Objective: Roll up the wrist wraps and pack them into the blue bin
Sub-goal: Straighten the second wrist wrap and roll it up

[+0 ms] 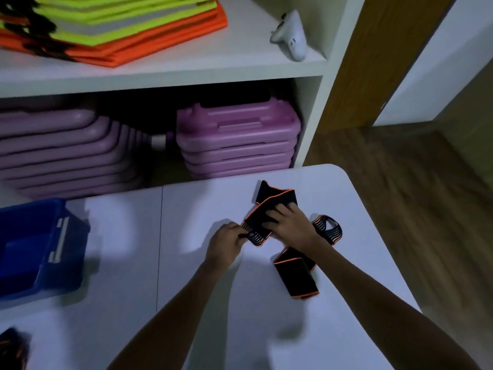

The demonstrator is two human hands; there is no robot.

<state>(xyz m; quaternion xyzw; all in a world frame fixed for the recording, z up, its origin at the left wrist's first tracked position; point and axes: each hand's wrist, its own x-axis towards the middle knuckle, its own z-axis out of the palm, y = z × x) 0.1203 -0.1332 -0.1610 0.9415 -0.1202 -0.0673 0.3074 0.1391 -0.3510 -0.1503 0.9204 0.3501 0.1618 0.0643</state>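
A long black elastic wrist wrap with orange edging [269, 209] lay near the far right corner of the white tabletop [128, 263], its long axis running diagonally from the far right down toward the near left. The left hand [224, 243] pinched its striped near-left end between thumb and fingers, so a roll would travel away from that hand, along the strip. The right hand [286, 222] pressed the middle flat, fingers spread wide. A second black wrap [296, 279] lay just nearer. The blue plastic bin [37, 279] sat well apart at the left edge, closer to the left hand.
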